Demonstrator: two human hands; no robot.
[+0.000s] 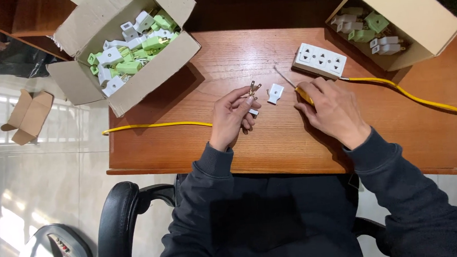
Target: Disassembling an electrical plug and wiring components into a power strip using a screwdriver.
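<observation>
While the left hand (234, 114) pinches brass plug prongs (254, 88) in closed fingers above the tabletop (186, 142), the right hand (331, 109) grips a yellow-handled screwdriver (290, 81) (white plug cover (275, 93) lying between them).

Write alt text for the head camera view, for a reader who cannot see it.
A seated person's left hand holds small brass plug prongs over a wooden desk, while the right hand rests on a yellow-handled screwdriver beside a white plug cover. A white socket strip with yellow cable lies ahead, between two cardboard boxes of green and white plug parts.
</observation>
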